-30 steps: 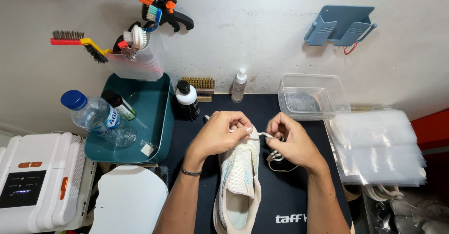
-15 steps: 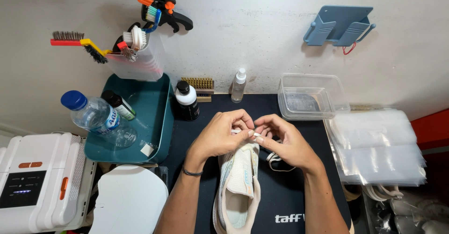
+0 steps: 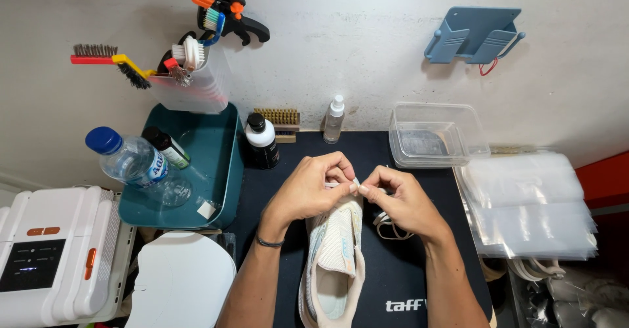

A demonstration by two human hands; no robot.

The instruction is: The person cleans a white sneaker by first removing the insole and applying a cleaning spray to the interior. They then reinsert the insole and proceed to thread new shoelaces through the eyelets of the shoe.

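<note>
Left hand (image 3: 308, 190): your fingers curl over the front of the shoe (image 3: 334, 256) and pinch the pale lace (image 3: 383, 223) near its tip, pressed against the shoe's upper.
Right hand (image 3: 403, 200): your thumb and forefinger are pressed together on the same lace, fingertips touching those of your left hand.
Shoe: it lies on the dark mat (image 3: 393, 282) in the middle of the surface, toe toward the back edge, heel toward you at the front edge.
Lace: the slack loops on the mat just right of the shoe, under your right hand.
Around: a black bottle (image 3: 263, 141) and a small spray bottle (image 3: 334, 119) stand along the back edge; a clear tub (image 3: 436, 135) sits at the back right; a teal tray (image 3: 203, 164) with a water bottle (image 3: 134, 164) is at the left.
Risk: the tip could slip from your pinch, since both hands grip a very short stretch of it.
Risk: the loose loop could snag under your right wrist and twist the lace if you pull.
Risk: the shoe could slide on the mat, as neither hand pins it down firmly.
</note>
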